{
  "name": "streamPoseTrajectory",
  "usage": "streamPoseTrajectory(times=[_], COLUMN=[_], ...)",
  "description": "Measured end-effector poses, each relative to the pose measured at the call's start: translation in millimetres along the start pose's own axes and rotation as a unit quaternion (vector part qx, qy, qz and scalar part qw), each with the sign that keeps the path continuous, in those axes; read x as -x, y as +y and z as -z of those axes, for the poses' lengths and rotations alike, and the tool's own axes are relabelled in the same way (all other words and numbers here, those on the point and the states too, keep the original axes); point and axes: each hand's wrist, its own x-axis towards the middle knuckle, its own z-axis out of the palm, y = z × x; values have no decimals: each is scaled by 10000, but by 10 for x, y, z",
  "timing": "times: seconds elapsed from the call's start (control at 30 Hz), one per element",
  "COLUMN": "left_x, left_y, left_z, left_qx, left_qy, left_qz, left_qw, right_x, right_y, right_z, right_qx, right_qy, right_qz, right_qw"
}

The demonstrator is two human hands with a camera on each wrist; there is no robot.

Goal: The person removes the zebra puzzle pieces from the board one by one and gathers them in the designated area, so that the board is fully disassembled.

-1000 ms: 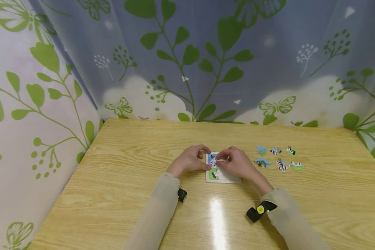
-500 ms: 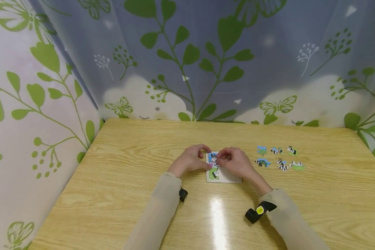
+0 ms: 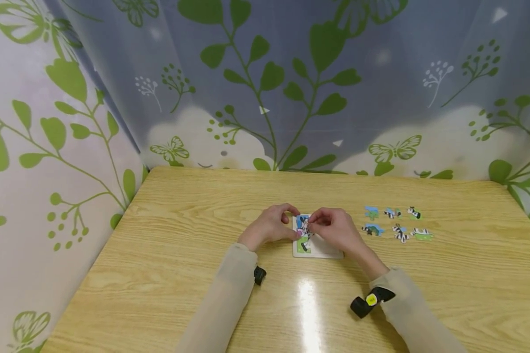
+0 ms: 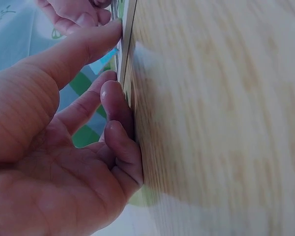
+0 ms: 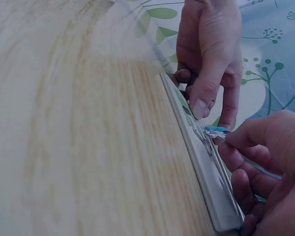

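Observation:
A small white puzzle board (image 3: pixel 329 252) lies on the table, its left side filled with pieces showing a zebra picture (image 3: pixel 304 245). My left hand (image 3: pixel 268 226) holds the board at its left side; in the left wrist view the thumb (image 4: pixel 101 42) presses on the board's face and other fingers bend against its edge. Over the board, my right hand (image 3: pixel 337 231) pinches a small blue-and-white puzzle piece (image 5: pixel 217 132) between thumb and fingertips. In the right wrist view that piece stands tilted against the board's surface, close to the left thumb. Its picture is mostly hidden by the fingers.
Right of the board, several loose puzzle pieces lie in two rows, among them a striped one (image 3: pixel 399 234) and a green-and-white one (image 3: pixel 421 234). A leaf-patterned curtain (image 3: pixel 265 98) hangs behind the wooden table (image 3: pixel 181 211). Both wrists wear black camera straps.
The right fingertips have shifted slightly on the board with the pinched piece. The left hand stays at the board's side, and the loose pieces have not moved.

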Motion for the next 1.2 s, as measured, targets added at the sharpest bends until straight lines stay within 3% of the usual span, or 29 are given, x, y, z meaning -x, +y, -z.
streamPoseTrajectory(times=[0.4, 0.77, 1.2], left_x=[5, 15, 31], left_y=[14, -3, -33], left_z=[-18, -20, 2], left_qx=[221, 234, -33], left_qy=[-12, -77, -258], left_qz=[-11, -224, -447], left_qw=[9998, 9994, 9987], right_x=[164, 477, 826], right_y=[103, 265, 542], right_z=[294, 644, 962], right_qx=[-145, 159, 632], right_qy=[148, 241, 419], right_qz=[222, 7, 168], right_qw=[9995, 9996, 9970])
